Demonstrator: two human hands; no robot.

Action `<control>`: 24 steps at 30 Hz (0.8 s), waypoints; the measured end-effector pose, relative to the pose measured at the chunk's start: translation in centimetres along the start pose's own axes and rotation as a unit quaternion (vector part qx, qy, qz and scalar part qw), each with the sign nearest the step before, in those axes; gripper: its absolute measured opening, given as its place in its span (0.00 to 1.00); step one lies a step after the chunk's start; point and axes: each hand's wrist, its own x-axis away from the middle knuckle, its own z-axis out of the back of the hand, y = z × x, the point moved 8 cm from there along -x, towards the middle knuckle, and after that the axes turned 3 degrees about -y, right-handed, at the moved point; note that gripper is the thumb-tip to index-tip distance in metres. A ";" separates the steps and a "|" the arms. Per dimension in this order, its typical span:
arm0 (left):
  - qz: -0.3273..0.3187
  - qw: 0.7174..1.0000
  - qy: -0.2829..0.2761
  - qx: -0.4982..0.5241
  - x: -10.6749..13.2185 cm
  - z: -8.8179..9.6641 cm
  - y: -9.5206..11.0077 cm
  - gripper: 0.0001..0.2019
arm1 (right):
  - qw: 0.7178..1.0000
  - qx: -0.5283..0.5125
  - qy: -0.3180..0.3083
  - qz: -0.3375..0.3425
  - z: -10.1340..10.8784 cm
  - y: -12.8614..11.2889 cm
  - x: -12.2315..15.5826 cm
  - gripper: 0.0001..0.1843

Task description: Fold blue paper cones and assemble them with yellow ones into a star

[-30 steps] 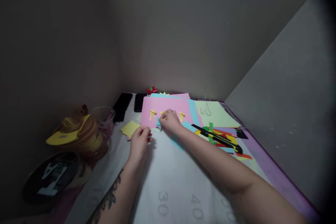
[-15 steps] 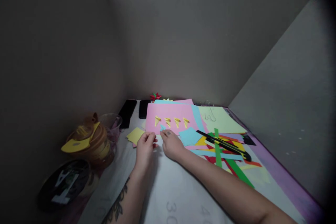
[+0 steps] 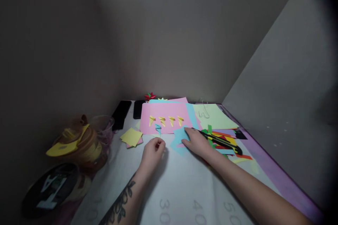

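Note:
My left hand [image 3: 154, 150] hovers over the white sheet with its fingers curled towards the thumb; nothing shows in them. Over on the right, my right hand [image 3: 196, 141] has its fingers and thumb on the light blue paper squares [image 3: 180, 135], gripping at their right side. A small folded blue paper piece [image 3: 157, 128] lies at the lower edge of the pink sheet [image 3: 165, 109]. Above it, several folded yellow paper pieces [image 3: 171, 121] sit in a row.
Yellow paper squares [image 3: 131, 137] lie left of my left hand. A black and yellow box cutter [image 3: 224, 142] rests on coloured strips at right. Two black phones [image 3: 121, 114], a clear plastic cup [image 3: 101, 123] and a brown container [image 3: 81, 144] stand left. Walls enclose the table.
My hands have moved apart. The small folded blue piece now lies on the pink sheet, away from my fingers. My right hand has gone right to the blue squares, which have shifted.

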 end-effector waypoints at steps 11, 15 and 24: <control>-0.115 0.952 -0.088 -0.271 1.6 -2.3 1.8 0.10 | 0.993 -0.072 0.068 -0.059 1.4 1.7 0.5 0.14; -0.047 0.996 -0.056 -0.055 1.4 -2.5 0.8 0.18 | 0.926 -0.358 0.075 -0.091 1.2 2.3 2.5 0.13; 0.084 0.976 -0.063 0.188 1.1 -3.2 -1.4 0.23 | 0.811 -0.568 -0.001 -0.142 -2.6 0.0 5.0 0.14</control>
